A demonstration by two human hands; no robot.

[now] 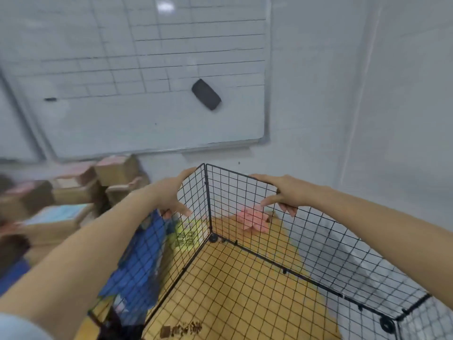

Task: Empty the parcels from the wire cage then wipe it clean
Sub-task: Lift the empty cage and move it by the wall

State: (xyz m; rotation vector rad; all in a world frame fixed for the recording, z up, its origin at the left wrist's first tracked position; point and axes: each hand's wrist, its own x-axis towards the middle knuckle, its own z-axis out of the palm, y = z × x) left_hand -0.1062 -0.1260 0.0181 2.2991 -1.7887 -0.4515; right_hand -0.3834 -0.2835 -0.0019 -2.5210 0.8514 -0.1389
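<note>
Gripping the wire cage (245,190) by its top rim with both hands. The left hand (171,195) is clamped on the left panel, fingers over the edge and thumb inside. The right hand (284,192) is clamped on the far panel just past the corner, index finger lying along the rim and the other fingers hooked through the mesh. The cage sits below and between the hands, open at the top.

No parcels show inside, so the emptying step looks done. Cardboard parcels (115,170) are piled outside, left of and beyond the left hand (blurred, can't count them). Only some brown crumbs (181,330) lie at the cage's near bottom edge, on the yellow surface (245,290) seen through the mesh.

Wiping seems not yet begun, since neither hand holds a cloth. A pink cloth (252,219) lies outside the cage, just below and beyond the right hand (likely the wipe). Something blue (137,253) sits against the left panel's outside, under the left forearm, but I can't tell what it is.
</note>
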